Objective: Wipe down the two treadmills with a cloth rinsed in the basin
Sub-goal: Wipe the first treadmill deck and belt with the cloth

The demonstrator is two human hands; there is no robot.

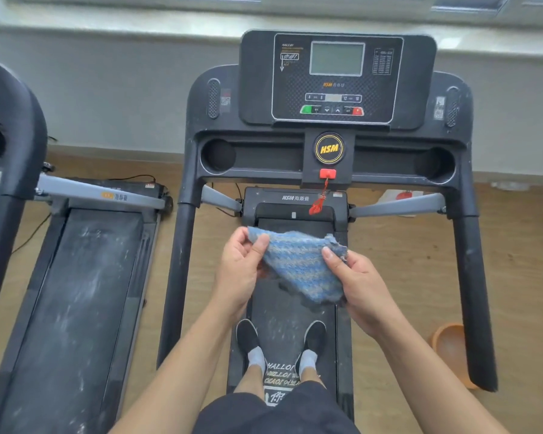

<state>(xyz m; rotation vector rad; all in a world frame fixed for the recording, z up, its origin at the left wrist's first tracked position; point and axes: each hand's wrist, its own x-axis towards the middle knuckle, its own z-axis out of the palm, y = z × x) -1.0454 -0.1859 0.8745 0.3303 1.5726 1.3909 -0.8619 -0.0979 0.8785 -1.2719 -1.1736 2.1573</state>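
Both hands pinch the blue cloth (298, 266) over the right treadmill (329, 151) belt: left hand (240, 270) its far-left corner, right hand (358, 283) its right edge.

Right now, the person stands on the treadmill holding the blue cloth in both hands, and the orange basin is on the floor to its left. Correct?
No: the head view shows the orange basin on the floor to the right of the treadmill. The rest holds.

Person (276, 411) on rt treadmill (329, 148), console (337, 78) ahead. 2nd treadmill (85, 277) just left. Basin (452, 349) on floor (405, 277) at right. Cloth (298, 264) btwn L hand (240, 267), R hand (361, 283), over belt (292, 324).
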